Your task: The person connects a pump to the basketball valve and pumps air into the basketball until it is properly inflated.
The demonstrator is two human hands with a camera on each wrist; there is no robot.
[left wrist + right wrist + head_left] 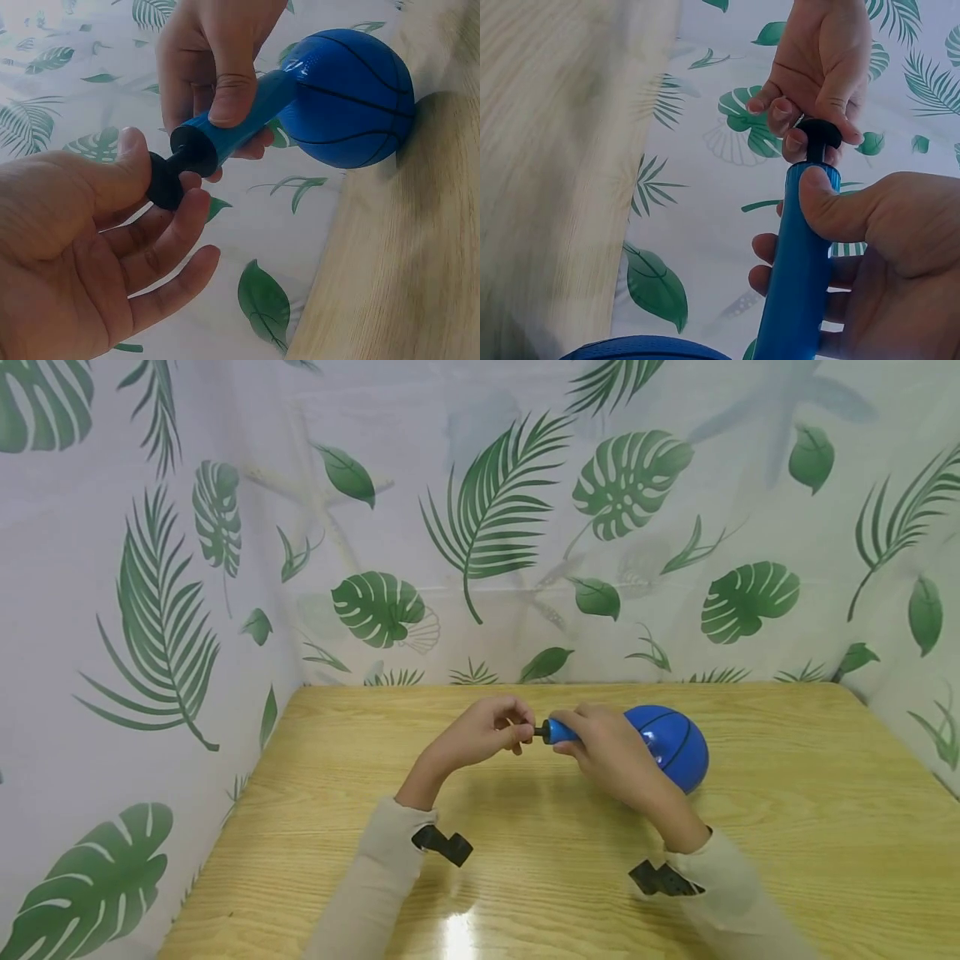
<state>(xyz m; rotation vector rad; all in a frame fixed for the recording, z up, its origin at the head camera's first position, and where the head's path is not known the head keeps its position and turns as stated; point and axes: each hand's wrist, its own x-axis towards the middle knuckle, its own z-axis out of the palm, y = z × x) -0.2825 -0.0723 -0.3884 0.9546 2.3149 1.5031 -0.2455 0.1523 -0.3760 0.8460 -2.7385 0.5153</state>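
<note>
The head view looks forward and down over the table [555,877] toward the leaf-print backdrop [495,510], from farthest off. Both wrist views look from close by, turned sideways: the left has the table along its right edge, the right along its left. All three share the blue hand pump [791,270] and blue basketball [352,97].

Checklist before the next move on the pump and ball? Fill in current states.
1. Right grip curled round blue pump barrel: ok.
2. Left grip pinching black handle: ok.
3. Handle clear of barrel, short rod showing: ok.
4. Blue ball resting on table: ok.
5. Ball steadied by a grip: not ok, both are on the pump.
6. Pump's far end connected to ball: cannot tell, hidden.
</note>
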